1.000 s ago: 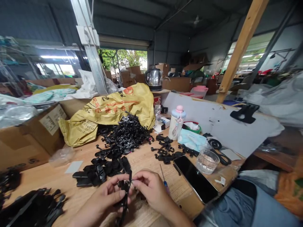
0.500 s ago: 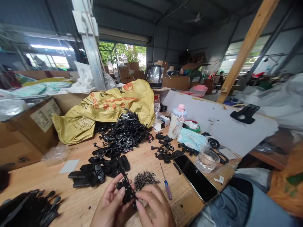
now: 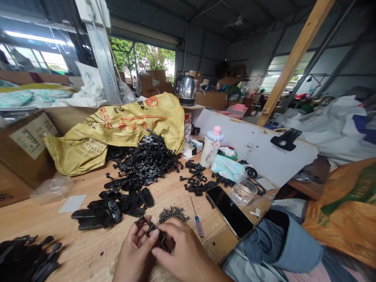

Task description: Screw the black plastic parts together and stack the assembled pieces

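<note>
Between both hands, low over the wooden table (image 3: pixel 88 250), is a black plastic part (image 3: pixel 151 226) with a jointed, arm-like end. My left hand (image 3: pixel 139 246) wraps round it from the left, thumb on top. My right hand (image 3: pixel 179 244) grips its right end, thumb and fingers closed on it; that end is largely hidden. Just beyond the hands lies a small heap of tiny screws (image 3: pixel 174 214). Right of the heap lies a screwdriver (image 3: pixel 199 225) with a purple handle. Flat black parts (image 3: pixel 101 211) lie in a pile to the left.
A big heap of black parts (image 3: pixel 149 160) stands before a yellow sack (image 3: pixel 132 121). On the right are a phone (image 3: pixel 230 211), a glass (image 3: pixel 243 192) and a bottle (image 3: pixel 210 150). More black parts (image 3: pixel 28 258) lie at the near left, and a cardboard box (image 3: pixel 26 152) stands behind.
The black part has been turned in my hands, its arm-like end now pointing up left. My right hand has closed further round it. The whole view has shifted slightly.
</note>
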